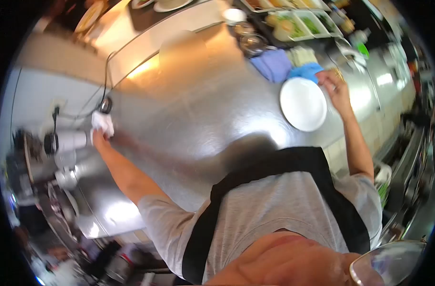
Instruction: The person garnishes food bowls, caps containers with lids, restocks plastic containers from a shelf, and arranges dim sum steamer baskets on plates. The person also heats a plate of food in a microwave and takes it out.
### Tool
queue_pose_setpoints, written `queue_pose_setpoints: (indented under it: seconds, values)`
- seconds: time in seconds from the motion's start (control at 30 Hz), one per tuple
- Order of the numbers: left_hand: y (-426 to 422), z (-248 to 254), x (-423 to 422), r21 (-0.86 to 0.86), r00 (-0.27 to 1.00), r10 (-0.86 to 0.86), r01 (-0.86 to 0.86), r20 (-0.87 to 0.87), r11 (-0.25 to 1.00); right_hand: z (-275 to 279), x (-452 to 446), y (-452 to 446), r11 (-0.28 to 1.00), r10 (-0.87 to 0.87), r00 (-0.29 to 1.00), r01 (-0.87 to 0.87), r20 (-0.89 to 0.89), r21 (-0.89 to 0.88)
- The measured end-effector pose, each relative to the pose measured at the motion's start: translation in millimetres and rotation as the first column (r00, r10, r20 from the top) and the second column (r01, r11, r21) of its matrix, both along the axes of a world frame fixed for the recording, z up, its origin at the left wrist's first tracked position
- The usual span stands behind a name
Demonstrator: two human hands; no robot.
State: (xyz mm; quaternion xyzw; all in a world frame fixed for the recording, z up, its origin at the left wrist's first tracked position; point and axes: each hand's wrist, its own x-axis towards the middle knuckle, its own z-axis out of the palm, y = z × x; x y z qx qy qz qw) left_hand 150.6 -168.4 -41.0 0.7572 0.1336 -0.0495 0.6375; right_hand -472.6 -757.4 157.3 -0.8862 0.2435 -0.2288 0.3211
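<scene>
On the left, my left hand (100, 137) is closed on a crumpled white cloth (103, 124) at the edge of the steel counter (193, 114). My right hand (336, 91) is at the right, its fingers curled together beside a folded blue cloth (305, 71). Whether the fingertips pinch anything is too small to tell. Just below the blue cloth, a round white plate (303, 105) lies on the counter, close to my right hand. A purple cloth (273, 65) rests to the left of the blue one.
Food trays (305, 25) line the back right, near metal bowls (252, 44) and stacked white dishes (234, 15). A white container with a black lid (70, 142) stands at the left, below a cable (106, 81). More plates (170, 4) show at the top.
</scene>
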Motion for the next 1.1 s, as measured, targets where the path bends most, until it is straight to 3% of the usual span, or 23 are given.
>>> queue_pose_setpoints:
  seconds: [0.03, 0.07, 0.1, 0.17, 0.23, 0.27, 0.3, 0.33, 0.37, 0.43, 0.5, 0.57, 0.63, 0.67, 0.7, 0.8, 0.9, 0.93, 1.03, 1.1]
  values:
    - [-63, 65, -96, -0.031, 0.984, 0.167, -0.166, 0.063, 0.986, -18, -32, -29, 0.972, -0.177, 0.977, 0.155, 0.116, 0.179]
    - [-44, 32, -89, -0.101, 0.970, 0.208, -0.196, 0.129, 0.975, -19, -61, -41, 0.919, -0.334, 0.933, 0.290, 0.134, 0.267]
    - [-58, 25, -127, -0.227, 0.901, 0.304, -0.241, 0.308, 0.944, -29, -95, -61, 0.889, -0.410, 0.910, 0.385, 0.057, 0.248]
    - [-92, 33, -194, -0.088, 0.816, 0.411, -0.413, 0.406, 0.907, -63, -157, -82, 0.770, -0.570, 0.820, 0.555, -0.051, 0.315]
    - [-102, 17, -241, 0.125, 0.879, 0.208, -0.285, 0.428, 0.950, -102, -195, -78, 0.690, -0.723, 0.667, 0.711, -0.179, -0.138]
    - [-125, 25, -278, 0.118, 0.876, 0.146, -0.223, 0.460, 0.968, -131, -214, -71, 0.717, -0.654, 0.754, 0.592, -0.060, -0.370]
    - [-153, 30, -321, 0.103, 0.863, 0.091, -0.162, 0.497, 0.981, -142, -221, -66, 0.764, -0.551, 0.827, 0.446, -0.111, -0.467]
    - [-175, 31, -356, 0.085, 0.895, 0.021, -0.065, 0.445, 0.994, -157, -222, -61, 0.705, -0.477, 0.879, 0.379, -0.007, -0.599]
    - [-198, 30, -391, 0.069, 0.919, -0.059, 0.035, 0.390, 0.997, -150, -215, -48, 0.682, -0.553, 0.831, 0.412, -0.059, -0.604]
    - [-251, 40, -467, -0.061, 0.958, -0.109, 0.129, 0.267, 0.990, -145, -216, -51, 0.739, -0.522, 0.853, 0.457, 0.007, -0.496]
    - [-308, 63, -545, -0.167, 0.939, -0.280, 0.315, 0.202, 0.934, -152, -223, -55, 0.787, -0.469, 0.882, 0.438, 0.040, -0.434]
    - [-371, 63, -614, -0.192, 0.864, -0.432, 0.485, 0.259, 0.853, -157, -239, -67, 0.861, -0.328, 0.940, 0.338, 0.093, -0.381]
    - [-430, 65, -680, -0.159, 0.736, -0.596, 0.662, 0.321, 0.732, -149, -257, -76, 0.975, -0.127, 0.984, 0.146, 0.121, -0.169]
    - [-460, 70, -711, -0.106, 0.643, -0.682, 0.750, 0.349, 0.653, -144, -264, -80, 0.989, -0.096, 0.983, 0.077, 0.154, 0.125]
    - [-492, 76, -741, -0.053, 0.540, -0.755, 0.824, 0.372, 0.564, -139, -275, -87, 0.915, -0.076, 0.978, -0.009, 0.193, 0.402]
    - [-573, 84, -813, 0.055, 0.309, -0.810, 0.921, 0.499, 0.385, -122, -318, -102, 0.888, 0.013, 0.948, -0.157, 0.319, 0.432]
    - [-627, 113, -862, 0.226, 0.128, -0.827, 0.929, 0.548, 0.293, -114, -377, -139, 0.902, -0.014, 0.953, -0.118, 0.302, 0.414]
    - [-644, 109, -868, 0.238, 0.083, -0.827, 0.938, 0.556, 0.254, -112, -395, -157, 0.939, -0.005, 0.937, -0.116, 0.348, 0.324]
    - [-694, 110, -882, 0.289, 0.071, -0.840, 0.921, 0.538, 0.263, -101, -442, -216, 0.890, -0.208, 0.940, 0.067, 0.271, 0.450]
    - [-732, 109, -885, 0.297, 0.065, -0.824, 0.914, 0.562, 0.275, -107, -462, -264, 0.890, -0.286, 0.922, 0.153, 0.262, 0.430]
